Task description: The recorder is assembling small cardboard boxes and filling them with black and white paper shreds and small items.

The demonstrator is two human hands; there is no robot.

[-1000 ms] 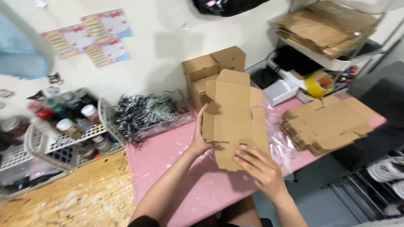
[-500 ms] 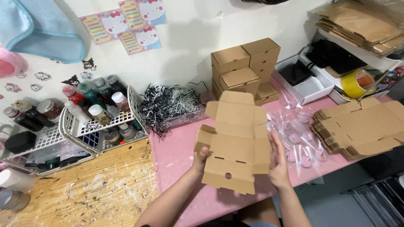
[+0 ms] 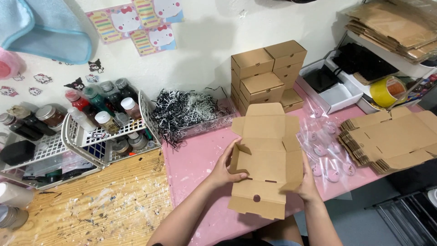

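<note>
Pink table [image 3: 195, 159]: two hands grip one flat box [image 3: 266, 157]; perhaps six folded boxes [image 3: 266, 75].

cardboard box blank [image 3: 268, 159]: plain brown | counter [image 3: 195, 159]: pink | shredded paper [image 3: 182, 109]: black-and-white | tape roll [image 3: 384, 91]: yellow

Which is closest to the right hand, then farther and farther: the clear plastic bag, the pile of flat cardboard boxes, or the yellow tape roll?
Seen from the head camera, from the right hand:
1. Clear plastic bag, lying on the pink table just beside it on its right.
2. Pile of flat cardboard boxes, farther right.
3. Yellow tape roll, far back right, by the shelf.
</note>
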